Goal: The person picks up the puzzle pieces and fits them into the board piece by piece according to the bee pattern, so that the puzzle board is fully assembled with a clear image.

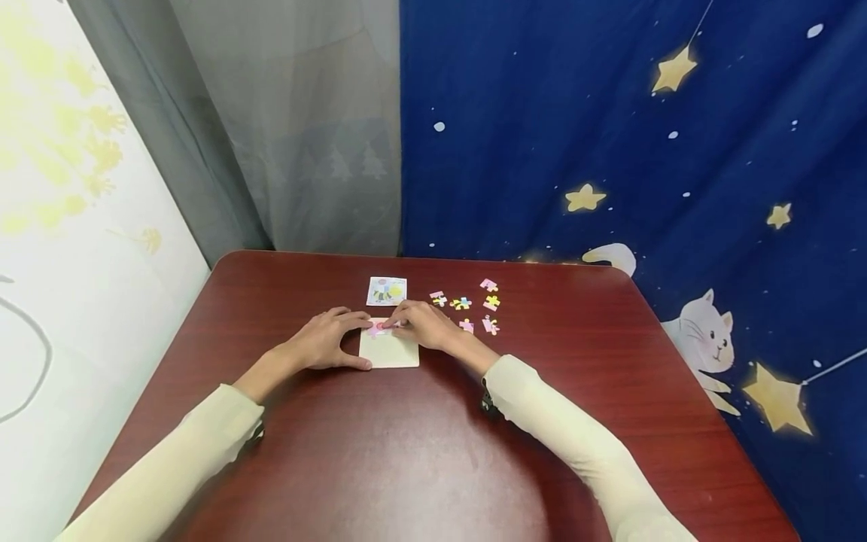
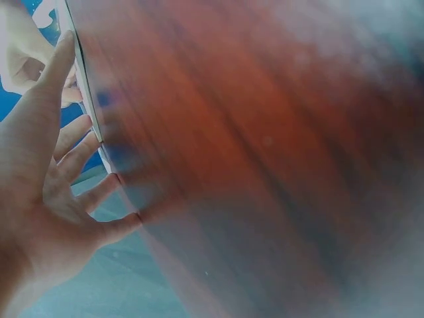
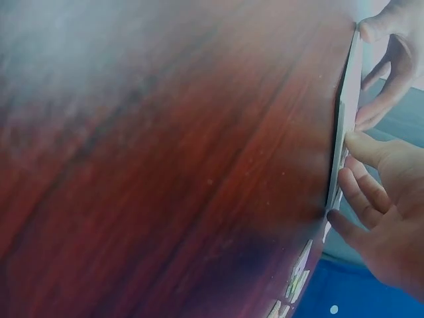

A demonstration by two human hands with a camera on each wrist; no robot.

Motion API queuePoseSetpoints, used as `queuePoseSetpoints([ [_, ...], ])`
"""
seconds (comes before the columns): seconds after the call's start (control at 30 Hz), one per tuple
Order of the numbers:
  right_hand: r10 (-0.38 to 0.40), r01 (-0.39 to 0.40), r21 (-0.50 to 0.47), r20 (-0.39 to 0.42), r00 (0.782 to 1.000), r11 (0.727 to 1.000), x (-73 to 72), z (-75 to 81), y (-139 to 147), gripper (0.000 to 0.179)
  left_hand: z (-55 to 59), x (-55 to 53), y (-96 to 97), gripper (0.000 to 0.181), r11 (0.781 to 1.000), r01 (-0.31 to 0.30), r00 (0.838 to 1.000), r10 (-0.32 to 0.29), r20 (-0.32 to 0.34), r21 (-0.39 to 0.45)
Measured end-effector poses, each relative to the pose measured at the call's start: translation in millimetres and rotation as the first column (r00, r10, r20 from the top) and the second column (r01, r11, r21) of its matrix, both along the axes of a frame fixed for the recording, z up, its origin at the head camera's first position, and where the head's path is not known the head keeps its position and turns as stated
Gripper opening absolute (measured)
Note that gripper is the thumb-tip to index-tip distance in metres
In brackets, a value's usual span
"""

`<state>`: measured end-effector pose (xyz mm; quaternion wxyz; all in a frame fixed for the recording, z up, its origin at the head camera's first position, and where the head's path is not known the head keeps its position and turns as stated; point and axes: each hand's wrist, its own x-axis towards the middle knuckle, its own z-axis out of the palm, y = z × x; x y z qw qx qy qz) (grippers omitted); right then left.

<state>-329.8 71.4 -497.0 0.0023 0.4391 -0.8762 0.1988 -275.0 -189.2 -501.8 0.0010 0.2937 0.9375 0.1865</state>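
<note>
A square cream puzzle board (image 1: 389,352) lies on the table, with pink jigsaw pieces (image 1: 375,329) along its far edge. My left hand (image 1: 330,339) spans the board's left side, thumb at the near corner and fingers by the far corner. In the left wrist view its fingers (image 2: 78,156) are spread along the table. My right hand (image 1: 427,325) is over the far right part of the board, thumb and fingertips closing on a pink puzzle piece, which they partly hide. The right wrist view shows its thumb (image 3: 364,147) on the board.
Several loose puzzle pieces (image 1: 462,303) lie to the right of the board, pink and yellow. A small picture card (image 1: 387,291) lies just beyond the board. The brown table (image 1: 379,444) ends at a grey curtain (image 1: 305,150) and a blue starry curtain (image 1: 542,135).
</note>
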Motion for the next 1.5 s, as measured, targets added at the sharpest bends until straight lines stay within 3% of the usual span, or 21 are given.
queuePoseSetpoints([
  [0.2, -0.047, 0.047, -0.023, 0.020, 0.999, 0.999, -1.8, 3.7, 3.6, 0.015, 3.1, -4.2, 4.1, 0.085, 1.000, 0.013, 1.000, -0.013, 0.000, 0.012],
  [0.63, -0.043, 0.046, -0.054, 0.053, 0.998, 0.997, -2.3, 3.3, 6.2, 0.006, 5.4, -1.3, 5.9, 0.081, 0.999, 0.043, 0.999, -0.043, 0.004, -0.011],
  [1.0, 0.013, -0.012, -0.045, 0.030, 0.999, 0.999, -4.9, 7.4, 5.6, 0.009, 7.0, -1.8, 5.7, 0.080, 1.000, -0.003, 1.000, 0.003, 0.012, 0.006],
  [1.2, 0.032, -0.027, -0.074, 0.069, 0.997, 0.997, -5.1, 9.7, 8.6, 0.011, 7.5, -2.3, 5.3, 0.081, 1.000, -0.008, 1.000, 0.008, 0.028, 0.011],
  [1.5, -0.027, 0.032, -0.055, 0.101, 0.995, 0.998, -7.0, 12.2, 19.3, 0.018, 2.9, -3.6, 3.7, 0.082, 1.000, -0.020, 0.999, 0.020, 0.030, -0.001],
])
